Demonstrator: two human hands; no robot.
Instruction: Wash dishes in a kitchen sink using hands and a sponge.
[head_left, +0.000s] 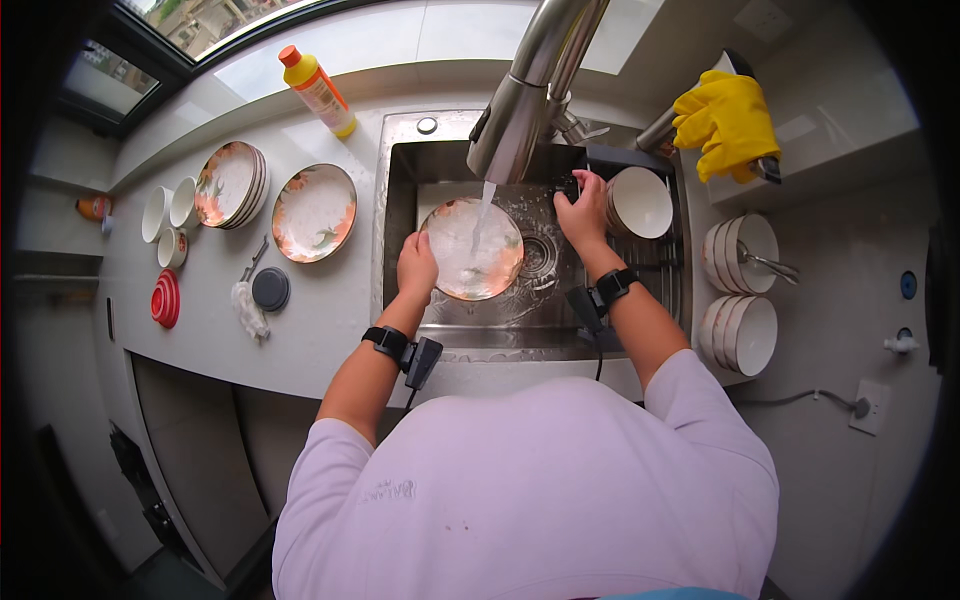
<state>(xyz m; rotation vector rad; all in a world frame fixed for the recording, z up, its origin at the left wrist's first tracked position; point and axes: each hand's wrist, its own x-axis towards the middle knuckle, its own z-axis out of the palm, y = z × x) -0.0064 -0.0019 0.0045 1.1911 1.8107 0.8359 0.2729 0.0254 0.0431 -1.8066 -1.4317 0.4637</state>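
Note:
My left hand (417, 267) grips the left rim of a flower-patterned plate (499, 259) inside the stainless steel sink (495, 335). Water (484, 214) runs from the pull-down faucet (510, 124) onto the plate's face. My right hand (587, 210) is raised over the sink's right half, its fingers apart and nothing seen in them. Just right of it, white bowls (645, 202) stand on their sides in a rack (664, 277) in the sink. Whether my fingers touch the rack is unclear. The drain (536, 255) shows between my hands.
Left counter: stacked plates (229, 184), a single plate (315, 214), cups (157, 214), a red ribbed item (165, 298), a brush (251, 304), a dark round lid (271, 289), a yellow bottle (319, 90). Right: yellow gloves (727, 124), bowls with spoons (742, 251), more bowls (739, 336).

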